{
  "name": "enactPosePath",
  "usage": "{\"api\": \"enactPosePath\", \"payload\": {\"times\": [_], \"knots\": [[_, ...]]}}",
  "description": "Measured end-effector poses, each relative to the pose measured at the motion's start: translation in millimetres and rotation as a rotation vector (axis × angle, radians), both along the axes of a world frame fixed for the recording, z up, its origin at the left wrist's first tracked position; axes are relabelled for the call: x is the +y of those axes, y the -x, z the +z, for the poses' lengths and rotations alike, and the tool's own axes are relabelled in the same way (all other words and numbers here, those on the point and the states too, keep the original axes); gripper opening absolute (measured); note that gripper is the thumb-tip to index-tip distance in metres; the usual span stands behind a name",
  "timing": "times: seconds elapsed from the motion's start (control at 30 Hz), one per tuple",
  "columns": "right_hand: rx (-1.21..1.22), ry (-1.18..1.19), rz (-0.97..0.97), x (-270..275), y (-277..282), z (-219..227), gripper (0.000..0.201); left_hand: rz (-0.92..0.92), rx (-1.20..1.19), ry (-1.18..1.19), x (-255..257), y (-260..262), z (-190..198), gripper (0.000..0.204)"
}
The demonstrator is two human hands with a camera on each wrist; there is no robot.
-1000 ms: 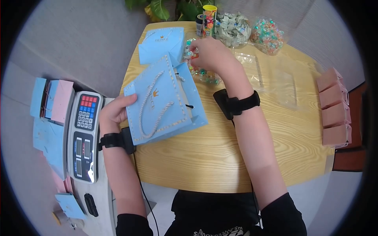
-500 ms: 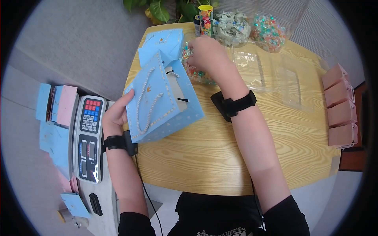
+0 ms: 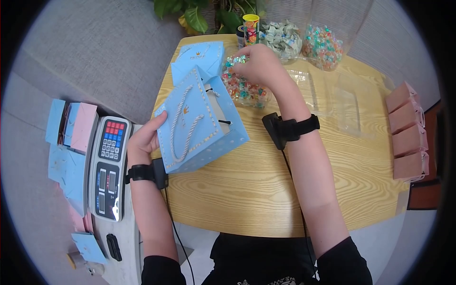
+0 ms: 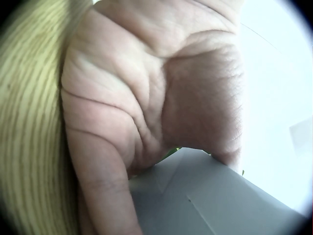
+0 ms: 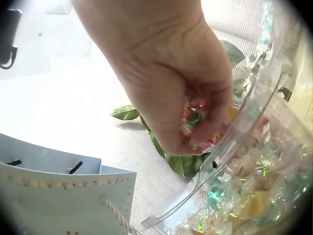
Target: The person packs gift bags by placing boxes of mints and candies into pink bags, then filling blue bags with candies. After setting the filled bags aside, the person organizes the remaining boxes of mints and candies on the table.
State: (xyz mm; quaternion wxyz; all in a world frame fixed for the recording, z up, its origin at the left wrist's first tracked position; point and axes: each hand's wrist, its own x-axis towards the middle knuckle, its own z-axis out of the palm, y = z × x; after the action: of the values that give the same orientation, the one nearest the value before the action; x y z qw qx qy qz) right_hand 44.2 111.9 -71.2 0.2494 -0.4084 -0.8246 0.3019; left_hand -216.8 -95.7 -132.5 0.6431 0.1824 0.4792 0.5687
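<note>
**Blue gift bag in left hand, wrapped sweets in right**

Nearest, my left hand (image 3: 146, 134) holds the blue gift bag (image 3: 187, 128) tilted over the wood-grain counter (image 3: 247, 190). The thumb lies on its printed face and the fingers (image 4: 105, 191) pass beneath, so the fingers are clamped on the bag. White rope handles lie across that face, and the mouth, with black ties showing inside, is turned toward the sweets. I cannot tell whether the bag touches the counter.

To my left, beside the counter, is a scale (image 3: 109, 166) with red, blue and white keys. At the right edge of the counter stands a row of pink bags (image 3: 406, 130).

Beyond the held bag, my right hand (image 3: 261, 65) is over the clear container (image 5: 234, 139) of wrapped sweets (image 3: 249, 92). Its fingers are curled in toward the thumb and clamped on a few wrapped sweets (image 5: 190, 117); their number is unclear. Clear plastic trays (image 3: 349, 107) lie to the right of the container.

Farther back, a second blue bag (image 3: 199, 59) rests on the counter, left of the container. Behind are a yellow-topped tube (image 3: 251, 31), a jar of pale green wrapped pieces (image 3: 281, 42) and a jar of multicoloured sweets (image 3: 323, 47). Farthest off is a leafy plant (image 3: 194, 18).
</note>
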Motion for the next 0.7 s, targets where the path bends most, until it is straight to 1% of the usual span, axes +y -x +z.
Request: {"api": "enactPosePath", "payload": {"times": [0.07, 0.17, 0.33, 0.4, 0.43, 0.5, 0.53, 0.6, 0.63, 0.7], "knots": [[0.011, -0.001, -0.018, 4.2, -2.3, -1.8, 0.042, -0.043, -0.022, -0.020, 0.4, 2.4, -1.4, 0.054], [0.017, -0.018, -0.041, 12.6, -2.0, -6.2, 0.042, -0.011, 0.024, -0.024, 0.9, -0.8, -0.5, 0.054], [0.003, -0.037, -0.032, 13.0, -4.1, -6.0, 0.040, -0.037, 0.021, -0.031, 1.8, -2.5, 0.7, 0.054], [0.042, -0.115, -0.061, 11.1, -4.0, -3.8, 0.039, -0.026, 0.029, -0.031, 1.1, -2.7, 0.8, 0.054], [0.041, -0.115, -0.058, 7.6, -4.7, 2.1, 0.039, -0.034, 0.030, -0.034, 0.9, -1.3, 0.0, 0.054], [0.079, -0.148, 0.036, -5.3, -8.3, 23.9, 0.037, -0.038, 0.029, -0.036, 0.1, -1.1, -0.3, 0.055], [0.078, -0.148, 0.039, -13.8, -9.6, 34.0, 0.037, -0.037, 0.008, -0.053, 0.1, -2.9, 0.8, 0.055], [0.129, -0.005, 0.265, -32.9, -9.8, 48.7, 0.034, -0.036, -0.014, -0.068, -0.2, -2.5, 0.0, 0.055], [0.128, -0.003, 0.266, -39.1, -7.4, 50.0, 0.034, -0.054, -0.053, -0.096, -0.3, 0.6, -2.1, 0.055], [0.046, -0.101, 0.461, -50.8, -1.6, 50.8, 0.030, -0.073, -0.092, -0.120, -0.3, 7.0, -6.2, 0.056]]}}
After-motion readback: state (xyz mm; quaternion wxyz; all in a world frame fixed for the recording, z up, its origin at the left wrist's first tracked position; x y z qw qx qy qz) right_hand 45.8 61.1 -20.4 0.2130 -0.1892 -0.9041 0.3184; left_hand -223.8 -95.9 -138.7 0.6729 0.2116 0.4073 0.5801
